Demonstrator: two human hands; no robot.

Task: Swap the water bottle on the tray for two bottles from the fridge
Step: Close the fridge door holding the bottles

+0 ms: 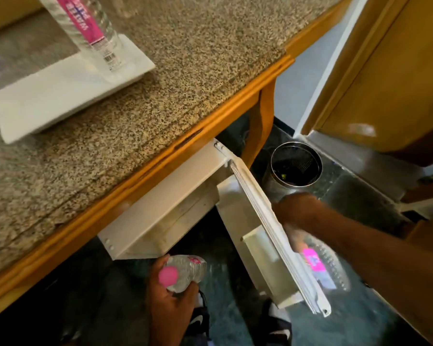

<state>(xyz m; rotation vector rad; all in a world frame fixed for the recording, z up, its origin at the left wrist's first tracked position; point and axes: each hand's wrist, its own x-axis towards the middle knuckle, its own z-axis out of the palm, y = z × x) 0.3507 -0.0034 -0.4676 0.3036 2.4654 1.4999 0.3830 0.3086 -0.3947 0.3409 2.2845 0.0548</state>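
A speckled granite counter [185,78] with a wooden edge carries a white rectangular tray [48,101], on which a clear pink-labelled bottle [90,28] stands upright. Below, beside the open white fridge door [273,236], each hand is closed on a pink-capped bottle: left hand [170,303], left bottle [185,270]; right hand [298,211], right bottle [320,265]. The tray lies up-left, nearer the left hand.

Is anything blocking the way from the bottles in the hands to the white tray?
Yes. The old bottle still stands on the tray, at its far end. The open fridge door hangs between the bottle in the left hand and the blurred one by the right hand; the counter edge overhangs both.
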